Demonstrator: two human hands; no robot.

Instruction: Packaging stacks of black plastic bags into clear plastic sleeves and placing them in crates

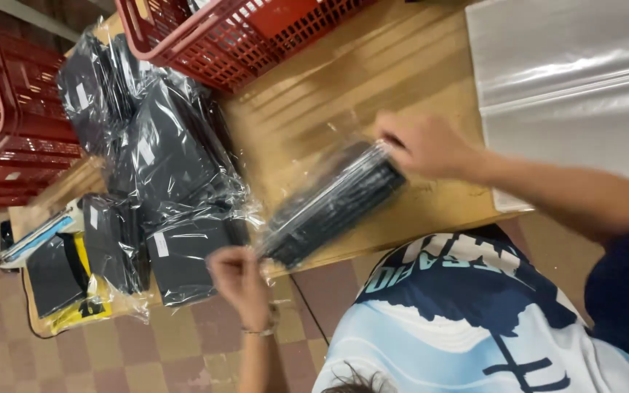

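Nearest: left hand, fingers pinched shut on loose film at one end of a clear bag of folded black cloth; right hand gripping the opposite end; bag raised just over the counter. Probably light, soft, slippery; best held at both ends. One in hand, about six stacked bags beside, two red baskets

Wooden table above checkered tile floor
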